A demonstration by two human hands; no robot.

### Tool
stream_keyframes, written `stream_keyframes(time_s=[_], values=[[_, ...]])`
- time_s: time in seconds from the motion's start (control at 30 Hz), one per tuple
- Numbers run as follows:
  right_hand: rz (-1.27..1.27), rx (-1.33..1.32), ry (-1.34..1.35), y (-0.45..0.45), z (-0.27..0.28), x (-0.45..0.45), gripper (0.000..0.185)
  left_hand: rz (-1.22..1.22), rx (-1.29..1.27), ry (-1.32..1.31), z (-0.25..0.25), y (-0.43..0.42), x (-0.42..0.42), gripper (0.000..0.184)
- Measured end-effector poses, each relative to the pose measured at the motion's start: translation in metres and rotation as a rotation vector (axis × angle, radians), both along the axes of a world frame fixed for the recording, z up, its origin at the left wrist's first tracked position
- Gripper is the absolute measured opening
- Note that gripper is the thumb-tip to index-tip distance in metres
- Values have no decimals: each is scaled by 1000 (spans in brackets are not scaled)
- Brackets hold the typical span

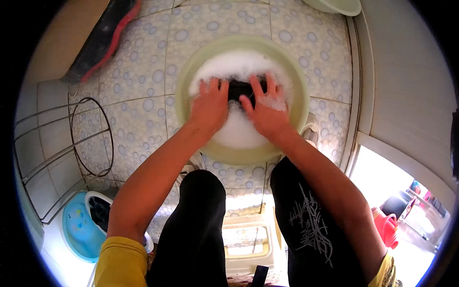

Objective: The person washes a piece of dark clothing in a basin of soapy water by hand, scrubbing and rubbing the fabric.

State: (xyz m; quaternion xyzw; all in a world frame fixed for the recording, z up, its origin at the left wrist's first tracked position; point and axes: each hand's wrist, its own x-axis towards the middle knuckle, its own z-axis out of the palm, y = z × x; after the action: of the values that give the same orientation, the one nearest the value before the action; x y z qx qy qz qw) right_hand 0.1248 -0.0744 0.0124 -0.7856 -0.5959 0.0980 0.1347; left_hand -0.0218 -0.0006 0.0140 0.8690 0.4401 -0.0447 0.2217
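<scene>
A pale green basin (183, 103) full of white suds (239, 131) stands on the floor in front of me. In the middle of the foam a wet black cloth (240, 91) shows between my hands; the rest of it is under the suds. My left hand (210, 106) grips the cloth's left side, its fingertips partly sunk in foam. On the right side, my right hand (268, 109) holds the cloth with thumb and fingers, and foam clings to its back.
A wire rack (91, 136) stands at the left, above a blue basin (79, 227). Behind the green basin lies patterned tile floor (220, 24). A plastic stool (248, 222) is between my knees. Red containers (385, 227) sit at the lower right, near a pale cabinet panel (406, 71).
</scene>
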Motion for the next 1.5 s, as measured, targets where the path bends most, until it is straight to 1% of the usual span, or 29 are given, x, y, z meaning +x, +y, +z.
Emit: stream_keyframes(time_s=[0.07, 0.13, 0.2, 0.23, 0.27, 0.3, 0.33, 0.4, 0.47, 0.5, 0.57, 0.67, 0.7, 0.73, 0.87, 0.93, 0.97, 1.03, 1.1, 1.13, 1.17, 1.2, 1.23, 1.33, 1.37, 1.4, 1.43, 1.47, 1.5], values=[[99, -141, -15, -9, 1, -5, 39, -107, 152, 115, -15, -4, 4, 40], [152, -230, -41, -9, -1, -5, 45, -118, 136, 146, -14, -5, 8, 38], [222, -439, -217, -5, -11, -7, 53, -137, 119, 175, -17, -4, 10, 37], [221, -440, -217, -3, -16, -4, 53, -91, -19, 103, -23, 4, 9, 33], [148, -339, -84, -1, -22, 0, 52, -42, -157, 35, -28, 8, 7, 29], [75, -237, 50, 1, -25, 2, 51, -40, -156, 41, -30, 9, 3, 29], [75, -235, 53, 3, -13, 1, 51, 19, -197, -38, -32, 11, 1, 33], [-102, -73, 505, 2, 16, -1, 44, 74, -239, -119, -37, 14, -3, 37], [-67, -46, 562, -2, 33, -6, 42, 150, -494, -396, -46, 16, -7, 42], [-30, -19, 619, -2, 40, -9, 40, 151, -493, -396, -51, 13, -6, 42], [25, 18, 642, 4, 57, -18, 40, 305, -821, -704, -50, 4, -4, 43], [92, 119, 643, 16, 55, -31, 33, 414, -1175, -1020, -9, -13, 0, 43], [120, 219, 503, 22, 51, -32, 30, 175, -877, -1035, -12, -18, 2, 47], [147, 316, 362, 26, 48, -33, 27, 175, -878, -1035, -14, -22, 1, 47], [80, 207, 333, 36, 47, -37, 24, 388, -804, -868, 8, -29, 5, 40], [22, 70, 406, 36, 50, -41, 27, 449, -790, -823, 0, -33, 2, 39], [23, 68, 405, 37, 50, -40, 27, 334, -754, -907, -16, -33, -6, 32], [-87, -151, 592, 45, 48, -34, 36, 199, -705, -989, -5, -26, -4, 26], [-167, -83, 566, 49, 36, -36, 42, 154, -664, -537, 18, -30, -4, 27], [-242, -36, 546, 48, 30, -37, 49, 154, -662, -538, 21, -32, -2, 27], [-241, -35, 546, 50, 23, -33, 49, 277, -679, -559, 23, -35, 2, 22], [-265, -202, 646, 55, 27, -28, 50, 399, -696, -577, 30, -34, 5, 18], [-288, -370, 745, 58, 30, -22, 51, 396, -694, -577, 37, -30, 5, 18], [-187, -287, 557, 52, 29, -4, 47, 410, -595, -474, 47, -20, -4, 20], [-87, -120, 429, 46, 19, 2, 36, 324, -437, -431, 40, -12, -9, 25], [-91, -130, 422, 37, 13, 8, 36, 242, -282, -385, 33, -7, -14, 29], [21, 21, 293, 31, 11, 11, 32, 112, -154, -356, 23, -3, -18, 43], [132, 177, 161, 28, 9, 14, 30, 116, -153, -360, 15, 0, -19, 43], [132, 174, 160, 20, 11, 13, 30, 82, -143, -278, 11, 2, -18, 46]])
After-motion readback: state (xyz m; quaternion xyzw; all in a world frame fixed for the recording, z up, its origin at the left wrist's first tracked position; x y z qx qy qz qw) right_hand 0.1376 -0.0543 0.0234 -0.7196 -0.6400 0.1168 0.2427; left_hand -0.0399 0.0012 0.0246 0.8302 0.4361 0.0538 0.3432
